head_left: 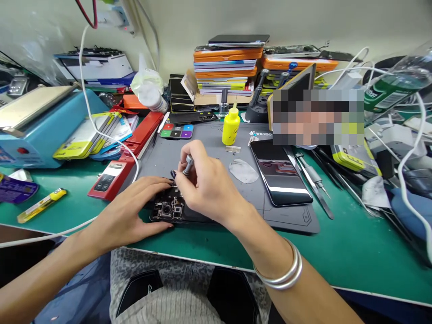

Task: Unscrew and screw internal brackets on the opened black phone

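The opened phone [167, 209] is lying near the mat's [286, 219] near left corner, the left hand [130, 211] steadying it between thumb and fingers, the right hand [211, 186] gripping a screwdriver [188, 165] that probably needs upright, gentle pressure to avoid slipping.

Open phone [167, 209] black. Around it: 12 o'clock, palette [176, 131] of red, blue, green, black, purple squares; 1, yellow bottle [231, 129]; 2, black phone [281, 175]; 4, silver bracelets [293, 275]; 6, mottled grey cloth [189, 271]; 10, blue machine [43, 130]. Mat [292, 218] grey, bench [344, 252] green.
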A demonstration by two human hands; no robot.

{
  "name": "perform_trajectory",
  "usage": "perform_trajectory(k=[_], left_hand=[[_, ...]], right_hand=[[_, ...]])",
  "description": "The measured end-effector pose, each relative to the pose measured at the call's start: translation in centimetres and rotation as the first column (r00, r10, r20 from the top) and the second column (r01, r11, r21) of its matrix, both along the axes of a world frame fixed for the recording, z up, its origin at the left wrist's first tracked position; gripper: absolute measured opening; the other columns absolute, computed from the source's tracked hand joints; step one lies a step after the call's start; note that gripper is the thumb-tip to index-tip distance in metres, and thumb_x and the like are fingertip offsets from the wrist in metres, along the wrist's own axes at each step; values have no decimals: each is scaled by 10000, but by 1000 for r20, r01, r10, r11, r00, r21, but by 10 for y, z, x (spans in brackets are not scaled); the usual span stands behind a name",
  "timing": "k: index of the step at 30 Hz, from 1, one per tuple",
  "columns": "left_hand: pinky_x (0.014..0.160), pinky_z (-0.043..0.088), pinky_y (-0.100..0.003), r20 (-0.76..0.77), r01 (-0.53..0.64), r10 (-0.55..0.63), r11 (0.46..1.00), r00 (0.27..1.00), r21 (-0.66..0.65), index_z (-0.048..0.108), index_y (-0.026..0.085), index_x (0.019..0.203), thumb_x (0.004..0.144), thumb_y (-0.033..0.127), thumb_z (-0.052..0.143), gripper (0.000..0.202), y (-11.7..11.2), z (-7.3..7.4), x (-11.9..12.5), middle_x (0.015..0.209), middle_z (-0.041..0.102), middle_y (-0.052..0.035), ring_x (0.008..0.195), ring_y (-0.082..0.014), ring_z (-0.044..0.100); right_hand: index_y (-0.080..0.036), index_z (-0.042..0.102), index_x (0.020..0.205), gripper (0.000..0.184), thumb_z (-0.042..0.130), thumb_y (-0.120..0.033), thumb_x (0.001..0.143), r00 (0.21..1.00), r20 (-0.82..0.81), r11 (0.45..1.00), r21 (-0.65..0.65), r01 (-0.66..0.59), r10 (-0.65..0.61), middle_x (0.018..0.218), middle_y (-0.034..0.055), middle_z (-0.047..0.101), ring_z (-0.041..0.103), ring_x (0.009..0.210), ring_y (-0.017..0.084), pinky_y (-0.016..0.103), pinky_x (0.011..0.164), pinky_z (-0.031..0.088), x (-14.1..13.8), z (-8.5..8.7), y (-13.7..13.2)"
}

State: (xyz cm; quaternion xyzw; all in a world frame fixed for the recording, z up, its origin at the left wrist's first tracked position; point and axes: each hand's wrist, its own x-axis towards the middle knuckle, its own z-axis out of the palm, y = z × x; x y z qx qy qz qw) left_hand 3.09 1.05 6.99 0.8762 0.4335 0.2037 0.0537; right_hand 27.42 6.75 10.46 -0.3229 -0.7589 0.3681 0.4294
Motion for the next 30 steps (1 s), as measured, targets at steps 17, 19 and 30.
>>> perform_trajectory(k=[17,19,30], left_hand=[[1085,648,-477,96,29,-54,970,994,243,695,169,1267,1054,525,664,416,-2,-19,6,1358,800,-170,1279,-322,766],[1099,640,-472,114,9,-38,968,993,251,687,162,1302,1085,520,607,426,-3,-20,6,1369,795,-167,1289,-315,761],[935,674,-430,278,-34,13,997,961,72,724,180,1180,1055,409,710,261,20,-33,5,1181,769,-68,1055,-216,757]], right_hand=[[-288,355,955,297,643,-290,880,969,-125,923,-351,160,-215,797,-96,621,648,493,91,235,478,540,-5,-13,14],[-278,399,950,281,665,-240,867,968,-127,946,-269,178,-218,785,-93,622,592,482,73,221,461,503,0,-6,11],[-288,497,1102,264,705,-193,969,872,-392,874,262,410,-292,901,-30,702,776,782,160,282,621,650,17,30,-3]])
